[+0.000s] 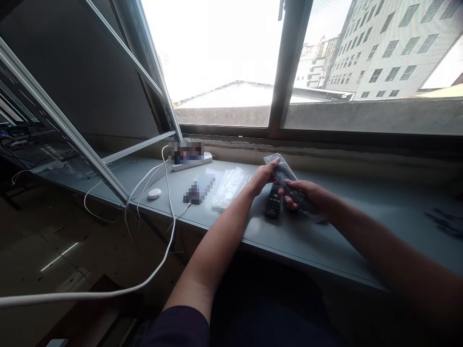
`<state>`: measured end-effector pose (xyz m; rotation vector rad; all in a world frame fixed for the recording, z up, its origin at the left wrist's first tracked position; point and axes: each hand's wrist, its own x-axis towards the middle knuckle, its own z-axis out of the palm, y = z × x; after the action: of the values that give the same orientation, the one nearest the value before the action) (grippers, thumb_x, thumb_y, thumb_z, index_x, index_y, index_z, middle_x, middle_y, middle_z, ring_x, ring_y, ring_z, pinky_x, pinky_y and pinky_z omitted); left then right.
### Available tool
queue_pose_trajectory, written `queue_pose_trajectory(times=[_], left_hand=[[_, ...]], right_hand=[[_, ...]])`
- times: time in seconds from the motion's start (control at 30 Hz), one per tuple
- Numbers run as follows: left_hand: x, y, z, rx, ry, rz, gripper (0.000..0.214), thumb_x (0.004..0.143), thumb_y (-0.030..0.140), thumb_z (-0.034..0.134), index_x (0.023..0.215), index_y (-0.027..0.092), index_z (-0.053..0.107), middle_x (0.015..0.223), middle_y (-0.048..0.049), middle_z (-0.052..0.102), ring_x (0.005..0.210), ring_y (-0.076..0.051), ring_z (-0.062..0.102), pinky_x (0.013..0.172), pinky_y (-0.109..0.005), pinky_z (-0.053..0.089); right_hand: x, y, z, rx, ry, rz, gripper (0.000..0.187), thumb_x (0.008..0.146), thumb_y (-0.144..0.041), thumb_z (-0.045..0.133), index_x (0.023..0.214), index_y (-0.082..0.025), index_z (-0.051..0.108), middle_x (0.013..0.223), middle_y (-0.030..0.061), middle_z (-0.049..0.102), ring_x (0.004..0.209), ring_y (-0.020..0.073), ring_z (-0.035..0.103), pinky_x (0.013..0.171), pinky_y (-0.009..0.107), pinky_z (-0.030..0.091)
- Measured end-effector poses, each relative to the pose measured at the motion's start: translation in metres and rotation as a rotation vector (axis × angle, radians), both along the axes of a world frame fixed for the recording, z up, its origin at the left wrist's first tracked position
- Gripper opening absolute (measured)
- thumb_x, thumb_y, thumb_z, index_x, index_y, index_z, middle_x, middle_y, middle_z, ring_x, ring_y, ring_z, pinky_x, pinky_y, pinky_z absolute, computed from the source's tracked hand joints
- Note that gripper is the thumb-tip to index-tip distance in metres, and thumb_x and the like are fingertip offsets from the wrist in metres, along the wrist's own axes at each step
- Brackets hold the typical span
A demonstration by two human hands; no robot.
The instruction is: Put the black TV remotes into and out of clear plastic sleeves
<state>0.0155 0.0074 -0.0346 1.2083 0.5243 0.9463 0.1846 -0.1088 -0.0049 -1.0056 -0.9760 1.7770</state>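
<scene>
Both of my hands hold a clear plastic bag (278,164) with a dark remote control inside it, above the grey ledge (379,219). My left hand (263,176) pinches the bag's upper end. Lower down, my right hand (307,193) is closed around the bagged remote. A second black remote (273,202) lies bare on the ledge just below my hands.
A stack of empty clear bags (230,187) lies left of the remote. Further left are a blurred object (198,189), a small white round puck (154,193), a white power strip (191,161) and white cables (164,231). A window frame (287,72) stands behind.
</scene>
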Motion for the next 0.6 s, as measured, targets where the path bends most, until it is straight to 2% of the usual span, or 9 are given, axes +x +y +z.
queue_pose_trajectory(times=[0.1, 0.2, 0.4, 0.6], left_hand=[[0.0013, 0.0002, -0.0021, 0.032, 0.033, -0.059, 0.063, 0.095, 0.068, 0.078, 0.107, 0.006, 0.084, 0.097, -0.0190, 0.084, 0.087, -0.024, 0.079, 0.082, -0.031, 0.059], [0.0023, 0.0001, -0.0022, 0.074, 0.062, -0.034, 0.060, 0.098, 0.064, 0.074, 0.105, 0.006, 0.085, 0.098, -0.0192, 0.085, 0.081, -0.022, 0.077, 0.073, -0.028, 0.055], [0.0014, 0.0008, 0.0008, 0.090, -0.020, 0.098, 0.064, 0.100, 0.071, 0.071, 0.104, 0.009, 0.086, 0.098, -0.0191, 0.085, 0.087, -0.024, 0.078, 0.081, -0.031, 0.058], [0.0023, -0.0006, -0.0017, 0.055, 0.044, 0.053, 0.063, 0.097, 0.070, 0.074, 0.100, 0.009, 0.087, 0.093, -0.0165, 0.084, 0.081, -0.021, 0.076, 0.075, -0.029, 0.057]], right_hand=[[-0.0011, -0.0022, 0.0028, -0.026, -0.024, -0.001, 0.013, 0.110, -0.028, 0.066, 0.109, -0.017, 0.074, 0.076, 0.0087, 0.073, 0.055, 0.0183, 0.066, 0.052, 0.027, 0.064], [-0.0035, -0.0059, 0.0069, -0.052, -0.046, -0.023, 0.015, 0.112, -0.029, 0.064, 0.108, -0.018, 0.074, 0.074, 0.0092, 0.073, 0.056, 0.0190, 0.066, 0.050, 0.026, 0.064], [-0.0043, -0.0087, 0.0072, -0.034, -0.010, -0.018, 0.007, 0.108, -0.024, 0.069, 0.111, -0.021, 0.073, 0.079, 0.0085, 0.075, 0.059, 0.0196, 0.067, 0.053, 0.028, 0.066], [-0.0027, -0.0061, 0.0022, -0.016, 0.014, -0.021, 0.004, 0.107, -0.022, 0.070, 0.110, -0.020, 0.072, 0.079, 0.0084, 0.075, 0.056, 0.0181, 0.064, 0.052, 0.027, 0.065]])
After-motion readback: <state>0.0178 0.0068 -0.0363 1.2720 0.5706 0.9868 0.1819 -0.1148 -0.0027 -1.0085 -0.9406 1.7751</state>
